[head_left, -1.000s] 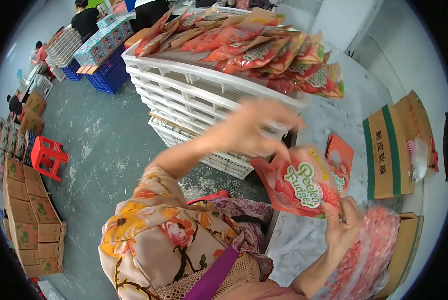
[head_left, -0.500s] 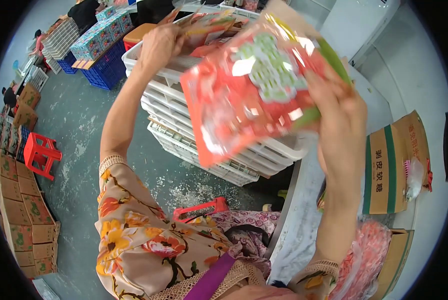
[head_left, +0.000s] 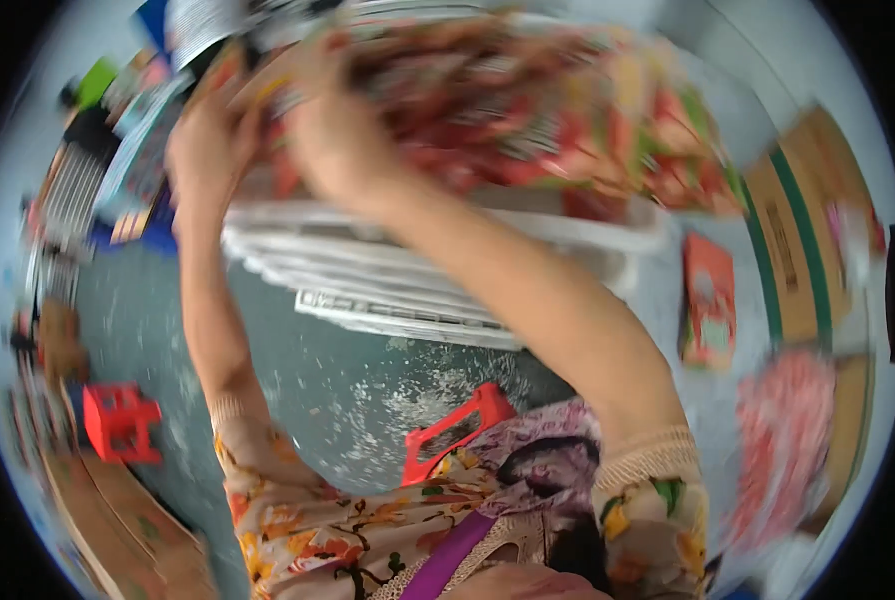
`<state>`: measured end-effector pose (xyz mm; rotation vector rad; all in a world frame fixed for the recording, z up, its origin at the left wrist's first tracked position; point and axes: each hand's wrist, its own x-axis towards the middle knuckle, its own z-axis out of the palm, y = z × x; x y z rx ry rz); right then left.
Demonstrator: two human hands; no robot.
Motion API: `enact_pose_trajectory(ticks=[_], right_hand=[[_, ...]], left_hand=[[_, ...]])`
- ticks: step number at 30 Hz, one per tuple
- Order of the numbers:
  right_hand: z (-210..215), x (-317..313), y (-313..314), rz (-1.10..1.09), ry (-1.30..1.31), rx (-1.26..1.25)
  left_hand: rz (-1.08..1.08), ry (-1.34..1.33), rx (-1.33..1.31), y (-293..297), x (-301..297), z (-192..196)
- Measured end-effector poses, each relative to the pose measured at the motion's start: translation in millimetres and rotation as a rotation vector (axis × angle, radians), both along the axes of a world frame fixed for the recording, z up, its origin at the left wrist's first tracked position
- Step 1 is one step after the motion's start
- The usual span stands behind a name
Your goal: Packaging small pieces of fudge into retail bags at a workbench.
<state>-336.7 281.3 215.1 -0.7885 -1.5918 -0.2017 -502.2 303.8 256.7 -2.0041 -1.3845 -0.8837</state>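
Red plastic packets (head_left: 468,110) with green and pale print lie in a row in the top white crate (head_left: 568,230) of a stack, blurred by motion. My left hand (head_left: 208,150) is at the crate's left end, with an orange-red edge of packaging by its fingers. Close beside it, my right hand (head_left: 333,130) reaches across to the left over the packets. Motion smears the fingers of both hands, so whether either one grips a packet cannot be made out. Another red packet (head_left: 710,300) lies on the pale tabletop to the right of the crate.
A cardboard box (head_left: 793,250) with green stripes stands at the right. Below it is a clear bag of pink pieces (head_left: 783,440). One red stool (head_left: 123,422) stands on the floor at left, another (head_left: 458,430) near my lap. Brown cartons (head_left: 128,520) fill the lower left.
My right hand has swung left over the crate; the large red packet it held up is no longer raised. The view has shifted, showing more packets in the crate.
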Motion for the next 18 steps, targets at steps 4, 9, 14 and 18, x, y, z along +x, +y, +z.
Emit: enact_pose_trajectory(ticks=[4, 9, 14, 18], right_hand=[[-4.3, -9.0, -24.3, 0.085, 0.134, -0.282], [-4.2, 123.7, -183.7, 0.275, -0.05, -0.331], [-91.0, 302.0, -344.6, -0.591, -0.135, -0.527], [-178.6, 451.8, -542.0, -1.197, -0.004, -0.797]], left_hand=[[0.001, -0.051, -0.077, -52.7, -16.8, -30.8], [-0.197, -0.506, 0.494, -130.7, 84.2, -54.5], [-1.285, -0.779, -0.249, -226.3, 234.5, -157.4], [-1.471, -0.22, -0.748, -289.5, 389.0, -174.7]])
